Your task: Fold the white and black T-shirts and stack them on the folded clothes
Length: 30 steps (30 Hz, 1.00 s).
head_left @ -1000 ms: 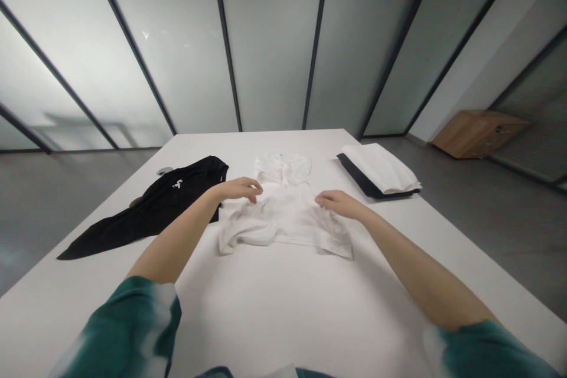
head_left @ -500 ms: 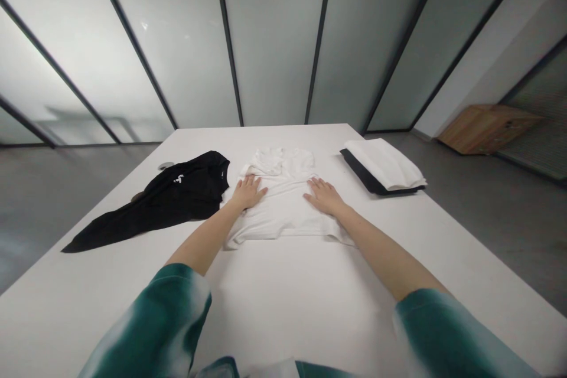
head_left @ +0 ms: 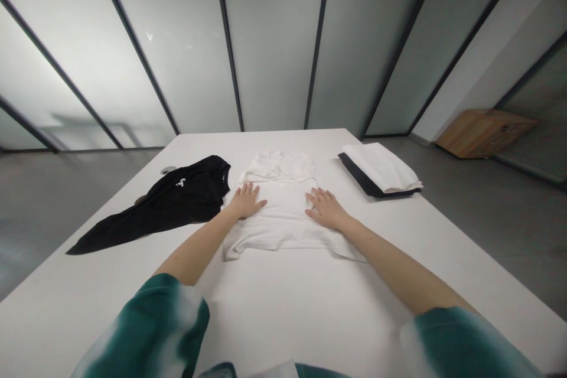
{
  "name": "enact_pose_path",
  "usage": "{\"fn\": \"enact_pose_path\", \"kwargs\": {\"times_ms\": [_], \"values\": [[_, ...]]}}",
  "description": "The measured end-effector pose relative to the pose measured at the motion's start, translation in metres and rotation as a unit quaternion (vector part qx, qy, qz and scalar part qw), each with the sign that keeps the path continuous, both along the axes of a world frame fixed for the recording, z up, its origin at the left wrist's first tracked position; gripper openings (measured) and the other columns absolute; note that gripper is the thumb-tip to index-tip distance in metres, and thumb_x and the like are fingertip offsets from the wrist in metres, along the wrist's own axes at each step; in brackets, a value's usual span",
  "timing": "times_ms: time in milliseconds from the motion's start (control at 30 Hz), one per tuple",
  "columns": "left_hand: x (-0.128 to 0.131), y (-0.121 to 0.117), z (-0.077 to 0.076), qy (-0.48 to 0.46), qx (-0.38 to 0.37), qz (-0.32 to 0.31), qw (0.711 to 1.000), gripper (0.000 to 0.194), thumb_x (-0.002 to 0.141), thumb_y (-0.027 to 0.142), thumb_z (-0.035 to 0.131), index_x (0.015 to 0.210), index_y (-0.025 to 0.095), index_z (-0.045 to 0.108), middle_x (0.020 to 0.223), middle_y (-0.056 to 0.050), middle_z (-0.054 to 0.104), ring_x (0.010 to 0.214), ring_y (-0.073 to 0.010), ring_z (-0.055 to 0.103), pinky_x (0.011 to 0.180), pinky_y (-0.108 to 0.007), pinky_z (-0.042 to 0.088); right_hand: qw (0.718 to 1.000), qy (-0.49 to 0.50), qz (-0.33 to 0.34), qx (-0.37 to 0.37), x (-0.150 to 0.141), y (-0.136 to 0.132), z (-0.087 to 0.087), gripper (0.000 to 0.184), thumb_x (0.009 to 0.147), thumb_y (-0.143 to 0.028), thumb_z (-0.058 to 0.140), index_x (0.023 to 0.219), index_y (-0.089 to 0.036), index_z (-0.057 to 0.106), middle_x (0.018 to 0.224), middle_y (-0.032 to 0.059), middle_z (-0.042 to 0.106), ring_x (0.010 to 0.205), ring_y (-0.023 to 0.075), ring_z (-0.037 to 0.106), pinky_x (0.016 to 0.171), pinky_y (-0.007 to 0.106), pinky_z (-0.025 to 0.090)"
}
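Observation:
A white T-shirt [head_left: 283,218] lies spread on the white table [head_left: 292,307] in front of me, its collar at the far end and its hem toward me. Wrinkles cross its upper part, and the lower left corner is slightly bunched. My left hand [head_left: 246,201] rests flat on the shirt's left side, fingers spread. On the right side, my right hand [head_left: 326,208] is pressed flat in the same way, fingers apart. Neither hand grips the cloth.
A black T-shirt [head_left: 177,198] with a small white print lies to the left. Behind it sits a small greyish round object [head_left: 168,170]. Folded white cloth [head_left: 383,166] on folded black cloth [head_left: 361,176] is at right. A wooden cabinet [head_left: 485,133] stands beyond the table.
Both hands have slid a little toward me over the white T-shirt. Its hem now lies nearer to me, and the cloth between my hands looks smoother.

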<state>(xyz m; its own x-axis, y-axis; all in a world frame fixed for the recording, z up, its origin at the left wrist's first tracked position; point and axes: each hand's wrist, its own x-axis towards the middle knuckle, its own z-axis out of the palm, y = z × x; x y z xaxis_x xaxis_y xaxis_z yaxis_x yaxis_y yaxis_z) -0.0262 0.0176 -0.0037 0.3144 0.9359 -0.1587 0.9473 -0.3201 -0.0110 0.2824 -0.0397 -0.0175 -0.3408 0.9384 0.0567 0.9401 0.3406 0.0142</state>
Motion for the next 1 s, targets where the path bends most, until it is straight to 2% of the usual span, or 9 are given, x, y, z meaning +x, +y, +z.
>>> {"fn": "enact_pose_path", "kwargs": {"times_ms": [100,200,267,333,433,533,800,933,1000], "values": [[-0.001,-0.010,0.014,0.011,0.011,-0.023,1.000,0.072,0.093,0.062,0.036,0.147,0.015,0.042,0.156,-0.018,0.036,0.145,-0.0322,0.031,0.118,-0.048,0.020,0.999,0.024,0.034,-0.007,0.003,-0.011,0.007,0.054,0.095,-0.049,0.044,0.137,-0.018,0.056,0.147,0.0142,0.050,0.136,0.0295,0.043,0.113,0.045,0.029],[0.006,-0.016,0.026,-0.008,0.072,-0.038,0.997,0.057,0.095,0.053,0.038,0.134,0.016,0.055,0.139,-0.016,0.057,0.131,-0.0291,0.050,0.113,-0.043,0.030,0.998,0.068,0.004,0.016,0.002,-0.009,0.014,0.046,0.097,-0.042,0.041,0.127,-0.016,0.062,0.133,0.0137,0.061,0.124,0.0253,0.054,0.107,0.037,0.037],[0.014,-0.017,0.026,-0.020,0.089,-0.030,0.995,0.057,0.095,0.053,0.036,0.136,0.016,0.053,0.141,-0.015,0.055,0.130,-0.0290,0.050,0.109,-0.041,0.035,0.996,0.080,-0.036,0.021,-0.002,-0.003,0.015,0.049,0.098,-0.041,0.037,0.133,-0.013,0.057,0.136,0.0151,0.059,0.124,0.0255,0.053,0.106,0.036,0.037],[0.021,-0.016,0.020,-0.017,0.062,-0.002,0.998,0.066,0.093,0.060,0.035,0.143,0.018,0.046,0.151,-0.016,0.044,0.138,-0.0326,0.042,0.109,-0.046,0.035,0.995,0.068,-0.076,0.000,-0.009,0.004,0.012,0.056,0.099,-0.045,0.035,0.142,-0.013,0.049,0.145,0.0166,0.051,0.131,0.0284,0.048,0.108,0.040,0.035],[0.027,-0.007,0.004,-0.013,0.022,0.043,0.999,0.080,0.091,0.069,0.030,0.152,0.019,0.033,0.161,-0.018,0.024,0.147,-0.0381,0.024,0.113,-0.058,0.024,0.991,0.034,-0.125,-0.037,-0.017,0.014,0.004,0.065,0.098,-0.054,0.033,0.149,-0.015,0.041,0.156,0.0178,0.036,0.142,0.0343,0.035,0.113,0.049,0.027],[0.030,0.005,-0.007,-0.024,0.027,0.056,0.998,0.082,0.092,0.070,0.023,0.156,0.019,0.025,0.163,-0.017,0.016,0.150,-0.0370,0.014,0.117,-0.059,0.015,0.990,0.020,-0.136,-0.040,-0.015,0.028,0.001,0.066,0.098,-0.056,0.032,0.152,-0.018,0.037,0.161,0.0160,0.026,0.147,0.0346,0.025,0.116,0.050,0.021],[0.034,0.035,-0.013,-0.048,0.060,0.071,0.995,0.077,0.094,0.066,0.023,0.155,0.020,0.028,0.163,-0.016,0.020,0.149,-0.0345,0.018,0.117,-0.056,0.017,0.992,0.020,-0.118,-0.030,0.006,0.064,-0.001,0.062,0.099,-0.051,0.030,0.151,-0.019,0.037,0.160,0.0140,0.030,0.147,0.0293,0.025,0.116,0.047,0.022],[0.032,0.034,-0.011,-0.065,0.072,0.052,0.994,0.073,0.095,0.062,0.029,0.152,0.017,0.032,0.161,-0.016,0.026,0.148,-0.0325,0.022,0.118,-0.050,0.020,0.995,0.014,-0.095,-0.011,0.008,0.062,-0.001,0.065,0.098,-0.050,0.032,0.153,-0.016,0.031,0.162,0.0140,0.023,0.149,0.0296,0.019,0.115,0.045,0.023],[0.030,0.027,-0.007,-0.079,0.101,0.027,0.991,0.067,0.095,0.056,0.035,0.147,0.015,0.038,0.157,-0.016,0.035,0.145,-0.0296,0.030,0.116,-0.044,0.026,0.996,0.013,-0.083,0.030,0.006,0.055,0.003,0.062,0.097,-0.045,0.038,0.151,-0.014,0.034,0.161,0.0150,0.027,0.146,0.0310,0.023,0.114,0.044,0.025]]}}
